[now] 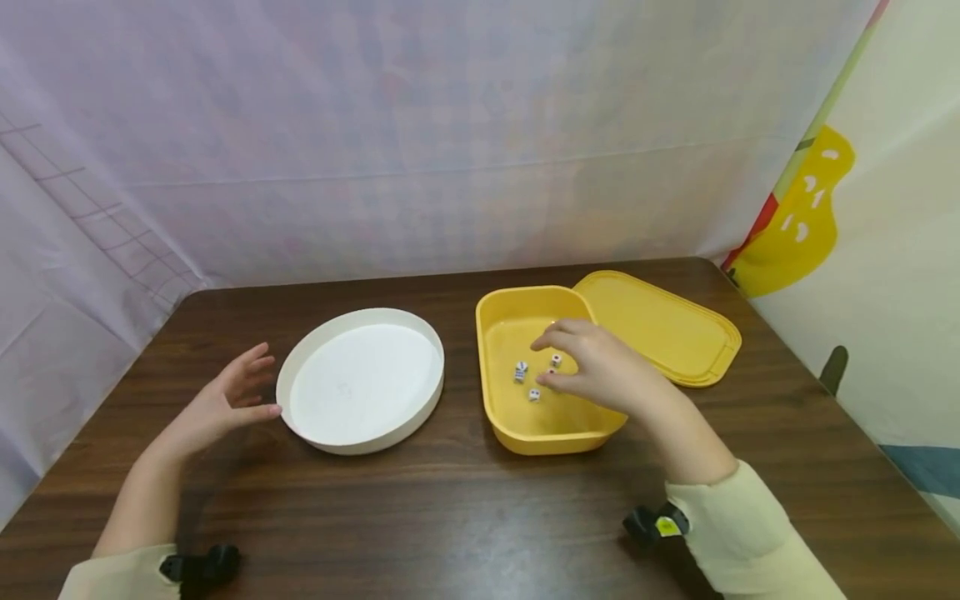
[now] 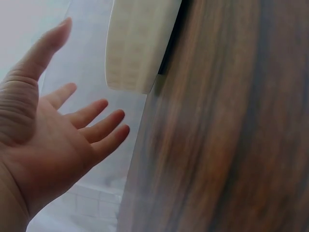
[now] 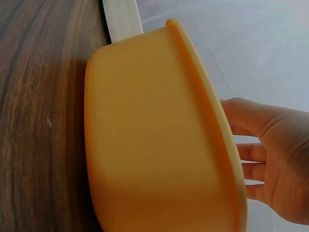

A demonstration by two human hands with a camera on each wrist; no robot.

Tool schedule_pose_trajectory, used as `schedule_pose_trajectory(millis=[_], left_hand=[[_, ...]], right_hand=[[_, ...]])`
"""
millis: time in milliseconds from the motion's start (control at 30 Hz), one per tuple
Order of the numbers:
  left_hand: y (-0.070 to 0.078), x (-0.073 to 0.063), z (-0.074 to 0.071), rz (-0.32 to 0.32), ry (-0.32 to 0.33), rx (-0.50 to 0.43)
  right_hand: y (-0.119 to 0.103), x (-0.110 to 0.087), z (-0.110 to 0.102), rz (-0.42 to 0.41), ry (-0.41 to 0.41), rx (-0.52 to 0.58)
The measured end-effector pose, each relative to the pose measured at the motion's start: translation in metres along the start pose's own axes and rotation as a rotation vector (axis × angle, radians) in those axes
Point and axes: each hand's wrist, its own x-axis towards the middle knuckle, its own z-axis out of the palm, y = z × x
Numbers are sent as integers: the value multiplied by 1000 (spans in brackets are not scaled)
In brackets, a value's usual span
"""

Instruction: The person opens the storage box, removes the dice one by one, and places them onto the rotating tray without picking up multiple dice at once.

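Left fingers [image 2: 112,140] spread beside tray [image 1: 367,383], right fingers [image 1: 560,337] parted above dice [image 1: 534,395].

Yellow tub [image 3: 149,135] (on tabletop [image 3: 43,121]), right hand [image 3: 285,162] behind

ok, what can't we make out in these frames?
- Head: most dice are too small to read; the right hand covers part of the yellow box, so the exact count is unclear.
- Head: part of the yellow lid is hidden by box and hand.
- Right wrist: the box's wall hides the dice and part of the hand.
- Left wrist: the white tray is cut off by the top edge.
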Motion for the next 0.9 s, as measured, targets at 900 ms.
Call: schedule_pose_trajectory(millis=[900], left_hand=[[-2,5,6,-61,-66,134]], right_hand=[[10,3,25,11,-87,-32]])
